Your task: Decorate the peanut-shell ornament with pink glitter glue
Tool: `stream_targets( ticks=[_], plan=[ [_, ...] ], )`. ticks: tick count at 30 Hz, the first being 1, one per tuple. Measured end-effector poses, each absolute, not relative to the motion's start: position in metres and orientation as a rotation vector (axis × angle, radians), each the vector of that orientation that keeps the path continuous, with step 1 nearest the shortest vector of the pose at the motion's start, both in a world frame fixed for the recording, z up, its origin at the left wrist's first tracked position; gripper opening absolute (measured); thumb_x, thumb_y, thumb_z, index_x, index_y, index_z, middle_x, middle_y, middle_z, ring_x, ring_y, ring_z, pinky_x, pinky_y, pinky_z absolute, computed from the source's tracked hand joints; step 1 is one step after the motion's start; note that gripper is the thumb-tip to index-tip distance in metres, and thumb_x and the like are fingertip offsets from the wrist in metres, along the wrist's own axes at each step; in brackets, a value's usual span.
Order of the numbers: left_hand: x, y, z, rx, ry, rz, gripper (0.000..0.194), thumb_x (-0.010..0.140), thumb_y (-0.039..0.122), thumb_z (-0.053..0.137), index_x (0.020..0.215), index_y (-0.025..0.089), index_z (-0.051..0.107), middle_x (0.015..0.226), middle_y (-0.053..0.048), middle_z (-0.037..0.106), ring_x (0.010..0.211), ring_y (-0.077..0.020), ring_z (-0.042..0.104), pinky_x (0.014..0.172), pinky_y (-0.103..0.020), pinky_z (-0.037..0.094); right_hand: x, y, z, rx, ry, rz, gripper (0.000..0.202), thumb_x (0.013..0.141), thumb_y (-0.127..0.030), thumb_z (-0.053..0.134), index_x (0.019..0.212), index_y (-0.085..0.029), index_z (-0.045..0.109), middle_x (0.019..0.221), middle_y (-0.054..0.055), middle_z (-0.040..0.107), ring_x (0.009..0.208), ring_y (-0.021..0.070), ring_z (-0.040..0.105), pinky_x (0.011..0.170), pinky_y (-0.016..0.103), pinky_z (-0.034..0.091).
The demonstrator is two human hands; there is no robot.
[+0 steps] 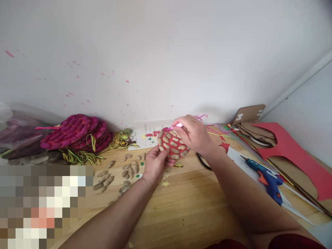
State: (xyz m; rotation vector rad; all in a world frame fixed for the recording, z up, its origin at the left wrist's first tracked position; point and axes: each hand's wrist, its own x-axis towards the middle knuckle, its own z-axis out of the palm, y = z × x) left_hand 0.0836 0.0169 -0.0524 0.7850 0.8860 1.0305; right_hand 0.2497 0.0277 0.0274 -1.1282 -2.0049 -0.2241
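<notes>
In the head view, my left hand pinches the lower left edge of a round red disc set with unshelled peanuts, holding it tilted up above the table. My right hand is closed at its upper right around a slim white-and-pink pen-like tool. The tool's pink end lies at the disc's top edge; whether it touches a peanut there I cannot tell. Yellow-green strands show below the disc. Loose peanuts lie left of my left hand, with yellow paper stars just right of that wrist.
At the left stand stacked magenta peanut discs beside a tangle of yarn. A white sheet with small stars lies by the wall. On the right are a blue glue gun, cut red card and brown cardboard pieces.
</notes>
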Motion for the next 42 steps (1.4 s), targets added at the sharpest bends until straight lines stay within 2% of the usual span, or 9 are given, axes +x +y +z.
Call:
stream_targets(
  ticks=[12, 24, 42],
  plan=[
    [0.083, 0.017, -0.052, 0.78, 0.887, 1.026, 0.031, 0.06, 0.031, 0.082, 0.08, 0.014, 0.066, 0.066, -0.005, 0.073, 0.044, -0.014, 0.063, 0.043, -0.023, 0.049, 0.25, 0.028, 0.026, -1.139, -2.004, -0.186, 0.013, 0.102, -0.029, 0.054, 0.096, -0.023, 0.064, 0.089, 0.005, 0.072, 0.085, 0.0198, 0.064, 0.079, 0.033, 0.048],
    [0.083, 0.017, -0.049, 0.767, 0.895, 1.032, 0.03, 0.059, 0.032, 0.082, 0.078, 0.015, 0.065, 0.058, -0.002, 0.068, 0.043, -0.0155, 0.063, 0.043, -0.024, 0.049, 0.254, 0.029, 0.03, -1.19, -1.907, -0.138, 0.014, 0.1, -0.029, 0.055, 0.092, -0.023, 0.065, 0.088, 0.004, 0.073, 0.082, 0.0192, 0.064, 0.078, 0.032, 0.047],
    [0.082, 0.017, -0.051, 0.757, 0.864, 1.041, 0.023, 0.061, 0.028, 0.078, 0.075, 0.015, 0.065, 0.053, 0.0, 0.067, 0.042, -0.0142, 0.061, 0.041, -0.022, 0.051, 0.258, 0.03, 0.029, -1.222, -1.736, 0.072, 0.018, 0.098, -0.034, 0.058, 0.091, -0.021, 0.067, 0.079, -0.001, 0.07, 0.065, 0.0132, 0.058, 0.065, 0.027, 0.044]
  ],
)
